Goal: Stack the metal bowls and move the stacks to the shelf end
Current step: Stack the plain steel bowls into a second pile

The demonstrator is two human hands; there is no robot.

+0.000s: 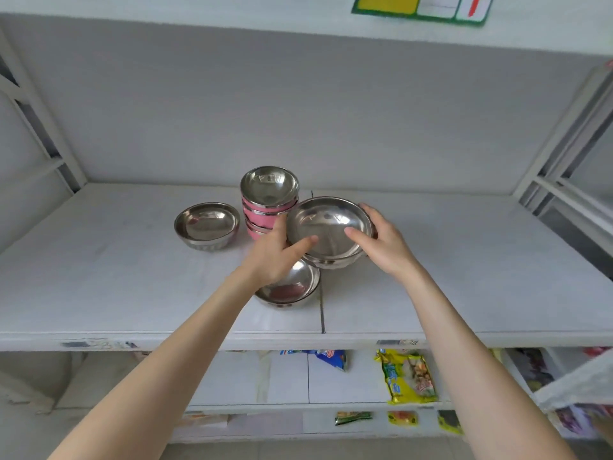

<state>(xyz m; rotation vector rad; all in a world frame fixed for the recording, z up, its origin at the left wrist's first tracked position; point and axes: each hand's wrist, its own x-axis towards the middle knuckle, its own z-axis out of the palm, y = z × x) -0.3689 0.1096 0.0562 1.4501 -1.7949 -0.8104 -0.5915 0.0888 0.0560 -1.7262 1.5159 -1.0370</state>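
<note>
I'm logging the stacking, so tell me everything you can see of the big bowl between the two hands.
The big bowl is wide, shallow, shiny bare metal, upright and empty. It sits nested in a lower bowl over the white shelf, just right of the pink stack. The left hand and right hand grip its sides, thumbs laid inside the rim.

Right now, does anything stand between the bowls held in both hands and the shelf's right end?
Nothing visible does. The held bowls have bare shelf to their right; the pink stack and lone bowl stand left.
</note>
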